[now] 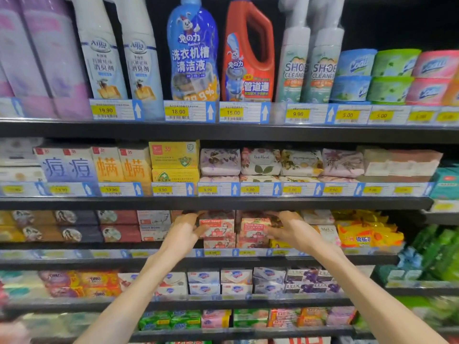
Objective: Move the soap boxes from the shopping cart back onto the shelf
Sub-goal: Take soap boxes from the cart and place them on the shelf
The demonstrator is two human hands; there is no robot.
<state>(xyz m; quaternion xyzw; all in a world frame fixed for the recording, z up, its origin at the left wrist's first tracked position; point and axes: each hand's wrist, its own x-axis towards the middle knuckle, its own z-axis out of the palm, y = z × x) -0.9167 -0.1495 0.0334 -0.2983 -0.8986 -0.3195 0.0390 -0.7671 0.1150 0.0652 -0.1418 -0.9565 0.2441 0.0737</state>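
Two red-and-white "Goat Soap" boxes sit on the third shelf down, on top of other boxes of the same kind. My left hand grips the left soap box from its left side. My right hand grips the right soap box from its right side. Both boxes stand upright, side by side, with their fronts facing me. The shopping cart is out of view.
Dark soap boxes fill the same shelf to the left, yellow packets to the right. Wrapped floral soaps lie one shelf above, bottles higher up. More soap packs line the lower shelves.
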